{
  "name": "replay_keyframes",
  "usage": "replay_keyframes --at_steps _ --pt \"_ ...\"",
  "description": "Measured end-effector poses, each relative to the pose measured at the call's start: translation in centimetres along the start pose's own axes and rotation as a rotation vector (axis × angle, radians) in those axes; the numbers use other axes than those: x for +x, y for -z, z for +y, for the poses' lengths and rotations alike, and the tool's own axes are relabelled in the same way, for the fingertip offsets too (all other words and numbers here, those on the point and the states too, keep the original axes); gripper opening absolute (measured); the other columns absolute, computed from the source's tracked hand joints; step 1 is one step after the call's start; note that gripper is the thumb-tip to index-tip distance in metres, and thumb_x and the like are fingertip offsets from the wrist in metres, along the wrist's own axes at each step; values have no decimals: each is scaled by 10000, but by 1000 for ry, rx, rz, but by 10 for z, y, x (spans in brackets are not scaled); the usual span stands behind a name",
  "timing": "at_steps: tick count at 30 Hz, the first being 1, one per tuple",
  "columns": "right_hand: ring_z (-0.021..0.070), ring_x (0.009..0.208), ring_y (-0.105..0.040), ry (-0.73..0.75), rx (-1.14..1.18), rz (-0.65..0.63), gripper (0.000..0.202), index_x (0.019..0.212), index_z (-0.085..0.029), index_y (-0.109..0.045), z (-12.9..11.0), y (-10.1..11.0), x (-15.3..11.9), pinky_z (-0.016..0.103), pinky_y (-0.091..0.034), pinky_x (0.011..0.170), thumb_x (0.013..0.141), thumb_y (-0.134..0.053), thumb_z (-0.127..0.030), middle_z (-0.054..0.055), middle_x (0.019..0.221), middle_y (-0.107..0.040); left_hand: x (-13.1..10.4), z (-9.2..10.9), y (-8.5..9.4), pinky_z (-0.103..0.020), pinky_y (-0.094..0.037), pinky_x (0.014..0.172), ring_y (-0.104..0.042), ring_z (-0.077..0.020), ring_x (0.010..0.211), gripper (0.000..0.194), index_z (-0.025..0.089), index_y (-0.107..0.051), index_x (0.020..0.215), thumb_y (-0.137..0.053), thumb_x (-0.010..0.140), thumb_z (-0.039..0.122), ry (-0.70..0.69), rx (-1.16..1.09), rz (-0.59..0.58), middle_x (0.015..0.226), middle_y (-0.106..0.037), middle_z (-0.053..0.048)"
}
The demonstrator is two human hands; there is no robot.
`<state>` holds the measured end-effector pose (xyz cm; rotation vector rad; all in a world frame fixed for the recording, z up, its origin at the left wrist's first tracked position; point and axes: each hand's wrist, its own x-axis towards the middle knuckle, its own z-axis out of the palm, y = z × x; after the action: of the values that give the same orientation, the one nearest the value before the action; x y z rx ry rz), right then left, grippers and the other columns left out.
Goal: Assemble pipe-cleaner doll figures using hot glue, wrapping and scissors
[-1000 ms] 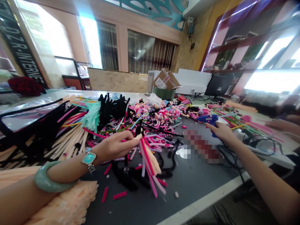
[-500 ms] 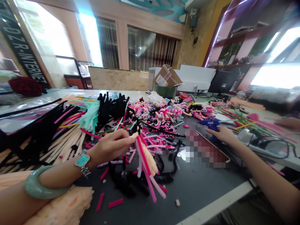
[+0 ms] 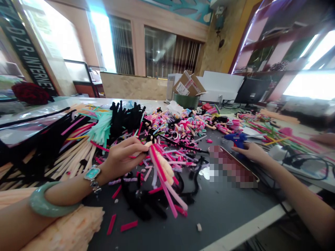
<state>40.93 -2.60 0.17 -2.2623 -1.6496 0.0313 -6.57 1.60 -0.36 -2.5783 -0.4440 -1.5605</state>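
Observation:
Pinched between the fingers of my left hand (image 3: 127, 153) is a pipe-cleaner doll (image 3: 163, 167), with a black top, cream body parts and long pink strands hanging down to the right. My right hand (image 3: 252, 152) is closed around the handle of a blue glue gun (image 3: 237, 138), whose nozzle points left, at the right of the dark table. Part of the grip is hidden by my fingers. Just in front of that hand lies a phone (image 3: 232, 167) in a reddish case, partly pixelated. Cut pipe-cleaner pieces (image 3: 180, 162) surround the doll.
Finished-looking small dolls (image 3: 191, 122) are heaped at the back. Bundles of cream (image 3: 75, 162), mint (image 3: 101, 127) and black pipe cleaners (image 3: 127, 116) lie to the left. A power strip (image 3: 278, 153) with cables is on the right. Another person's hand (image 3: 324, 138) shows at the right edge.
My left hand and the doll have shifted slightly left and up in the picture, and the pink strands swing a little right. The glue gun stays in my right hand.

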Motion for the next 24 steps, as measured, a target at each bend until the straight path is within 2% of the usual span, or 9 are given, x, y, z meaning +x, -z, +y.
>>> replay_keyframes --at_steps 2,5,9,14,17,21,24 --pt "159 472 -537 12 21 -2 457 506 -194 -507 -2 3 -4 301 -383 518 773 -511 -565 56 503 -567 1 -2 -2 -183 -456 624 -555 -81 636 119 156 -655 824 -678 723 96 117 1 55 676 -568 16" --pt "150 456 -545 24 50 -12 486 521 -176 -533 -3 6 -9 295 -383 503 794 -467 -572 52 495 -568 1 -5 -4 -168 -384 531 -435 -54 527 93 147 -631 796 -673 718 120 315 -82 122 559 -430 65" --pt "167 485 -586 16 69 -9 534 575 -123 -619 -2 10 -15 289 -390 496 757 -492 -608 84 535 -613 0 -8 -5 -164 -374 543 -395 -47 520 121 142 -621 803 -684 702 163 439 -147 158 545 -398 79" --pt "192 578 -640 -8 70 -10 584 776 -72 -707 0 20 -23 286 -420 542 768 -476 -608 127 668 -679 0 -7 -3 -161 -353 534 -403 -51 531 159 139 -630 814 -698 679 190 494 -142 163 546 -419 76" --pt "220 652 -647 -8 24 0 540 811 -75 -715 -1 27 -32 308 -433 596 768 -514 -574 147 755 -700 -1 -8 -4 -163 -364 531 -401 -51 518 164 139 -631 813 -701 676 195 501 -155 161 553 -445 72" --pt "279 755 -648 38 -212 151 528 890 -42 -690 -13 30 -60 336 -437 646 813 -510 -532 185 811 -697 -1 -9 -5 -169 -377 542 -403 -54 521 168 135 -629 807 -711 674 198 514 -162 153 546 -441 73" --pt "278 777 -656 65 -278 290 408 903 -121 -684 -30 22 -95 336 -445 651 831 -523 -489 141 843 -705 -1 -8 -5 -164 -362 533 -384 -48 518 165 126 -620 808 -709 687 191 508 -193 136 540 -399 82"
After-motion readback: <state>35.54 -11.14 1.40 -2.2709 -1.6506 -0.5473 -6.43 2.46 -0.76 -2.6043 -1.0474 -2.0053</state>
